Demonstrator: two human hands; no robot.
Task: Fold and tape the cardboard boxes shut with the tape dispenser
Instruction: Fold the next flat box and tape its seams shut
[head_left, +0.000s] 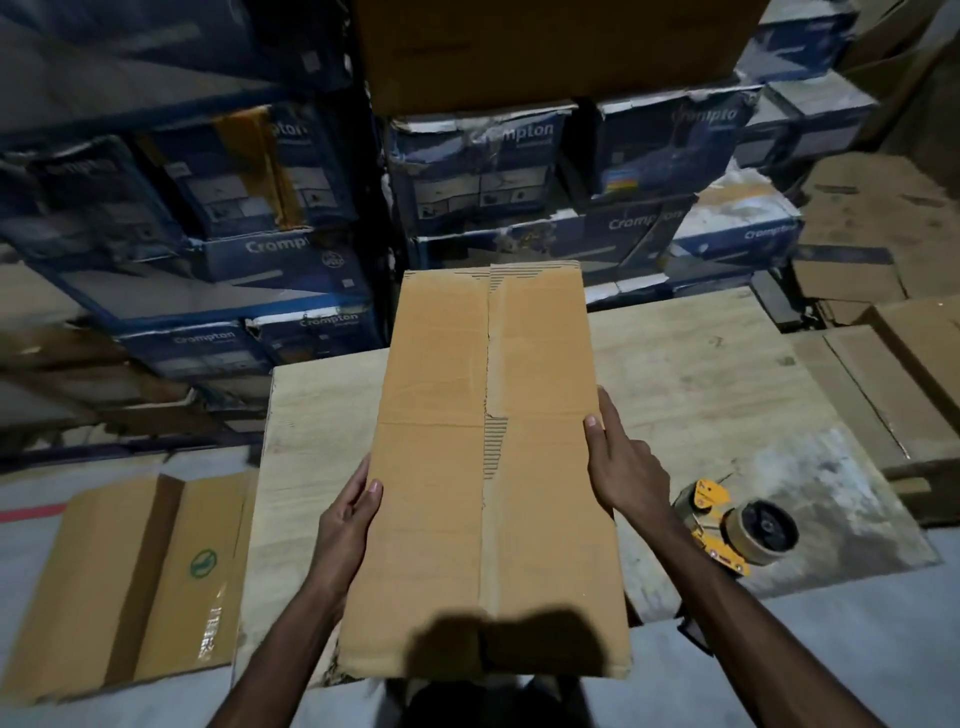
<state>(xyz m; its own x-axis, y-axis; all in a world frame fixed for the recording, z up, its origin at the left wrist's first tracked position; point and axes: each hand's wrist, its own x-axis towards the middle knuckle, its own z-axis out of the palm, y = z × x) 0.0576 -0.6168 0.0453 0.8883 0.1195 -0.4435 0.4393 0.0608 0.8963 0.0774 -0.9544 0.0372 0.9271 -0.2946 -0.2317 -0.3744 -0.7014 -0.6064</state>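
A long brown cardboard box (488, 457) is held over the plywood board (691, 374), its two top flaps meeting along a torn centre seam with no tape on it. My left hand (348, 514) grips its left edge, thumb on top. My right hand (623, 462) grips the right edge, thumb on top as well. The yellow tape dispenser (737, 525) with its roll lies on the board, just right of my right forearm.
A flattened cardboard box (135, 577) lies on the floor at the left. More flat cardboard (893, 384) is stacked at the right. Blue printed cartons (249, 218) are piled high behind the board.
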